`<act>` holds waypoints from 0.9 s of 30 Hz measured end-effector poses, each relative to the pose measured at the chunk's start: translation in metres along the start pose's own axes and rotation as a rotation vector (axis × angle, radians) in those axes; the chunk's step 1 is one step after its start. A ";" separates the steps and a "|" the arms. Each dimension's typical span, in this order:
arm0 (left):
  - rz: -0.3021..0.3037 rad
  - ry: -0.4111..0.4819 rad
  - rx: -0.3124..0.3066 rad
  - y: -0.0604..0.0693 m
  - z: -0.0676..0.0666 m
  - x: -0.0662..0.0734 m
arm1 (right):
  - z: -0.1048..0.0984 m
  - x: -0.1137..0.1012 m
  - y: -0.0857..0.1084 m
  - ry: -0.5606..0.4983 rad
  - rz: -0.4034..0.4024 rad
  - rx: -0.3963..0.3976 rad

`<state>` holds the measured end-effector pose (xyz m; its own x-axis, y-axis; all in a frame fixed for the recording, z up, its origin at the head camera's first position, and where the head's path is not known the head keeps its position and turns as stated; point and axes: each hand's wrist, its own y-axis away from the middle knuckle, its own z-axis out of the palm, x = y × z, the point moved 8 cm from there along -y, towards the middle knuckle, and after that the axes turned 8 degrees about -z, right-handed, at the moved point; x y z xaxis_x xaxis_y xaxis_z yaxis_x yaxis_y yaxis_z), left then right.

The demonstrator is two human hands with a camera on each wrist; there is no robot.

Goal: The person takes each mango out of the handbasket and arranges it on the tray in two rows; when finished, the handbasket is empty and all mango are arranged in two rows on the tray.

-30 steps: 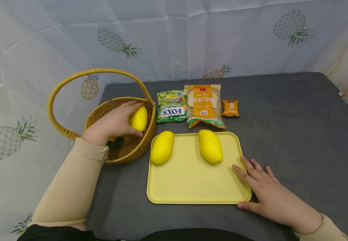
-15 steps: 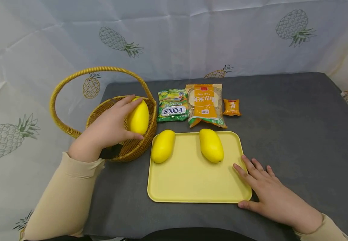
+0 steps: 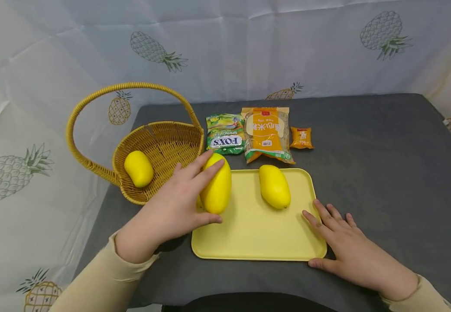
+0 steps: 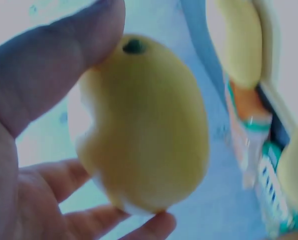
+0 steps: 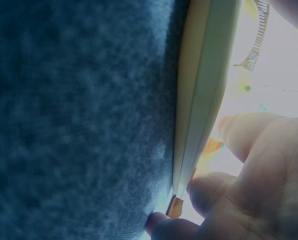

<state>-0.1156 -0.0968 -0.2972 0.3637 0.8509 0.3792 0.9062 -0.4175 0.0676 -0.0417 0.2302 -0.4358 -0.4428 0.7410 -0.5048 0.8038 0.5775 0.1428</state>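
Note:
My left hand (image 3: 172,210) grips a yellow mango (image 3: 218,184) above the left part of a pale yellow tray (image 3: 260,238). In the left wrist view, thumb and fingers wrap round this mango (image 4: 146,125), its dark stem end by the thumb. Another mango (image 3: 274,187) lies on the tray, right of the held one. The mango at the tray's left end is almost fully hidden in the head view. Fingers spread, my right hand (image 3: 352,249) touches the tray's right edge; the right wrist view shows the tray's side (image 5: 201,95) beside its fingertips.
A wicker basket (image 3: 174,147) with a tall arched handle stands at left, one mango (image 3: 138,169) inside. Behind the tray lie a green candy bag (image 3: 225,133), an orange and clear food bag (image 3: 266,134) and a small orange packet (image 3: 301,138). A patterned cloth hangs behind.
My left hand has lifted a mango out of the basket and carried it right, over the tray. The mango left in the basket now shows. My right hand stays at the tray's edge.

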 end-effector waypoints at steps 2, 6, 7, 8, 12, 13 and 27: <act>0.021 0.009 0.001 0.001 0.012 0.007 | 0.000 0.000 0.000 0.004 0.000 0.000; 0.060 0.022 -0.016 -0.001 0.040 0.017 | -0.001 0.000 0.000 0.005 0.003 -0.002; 0.066 0.024 -0.027 -0.002 0.047 0.019 | -0.001 0.000 -0.001 0.005 0.004 -0.004; 0.072 0.025 -0.041 -0.002 0.054 0.021 | -0.001 0.000 -0.001 0.004 0.005 -0.005; 0.080 -0.008 -0.097 -0.001 0.077 0.025 | -0.001 0.000 -0.001 0.003 0.006 -0.009; 0.082 -0.018 -0.107 -0.001 0.082 0.026 | 0.000 0.000 -0.001 0.001 0.007 -0.010; 0.104 -0.110 -0.143 0.006 0.109 0.030 | 0.000 0.000 0.001 -0.008 0.008 -0.003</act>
<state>-0.0762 -0.0390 -0.3862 0.4819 0.8272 0.2888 0.8254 -0.5392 0.1670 -0.0416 0.2310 -0.4355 -0.4331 0.7429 -0.5104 0.8062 0.5725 0.1491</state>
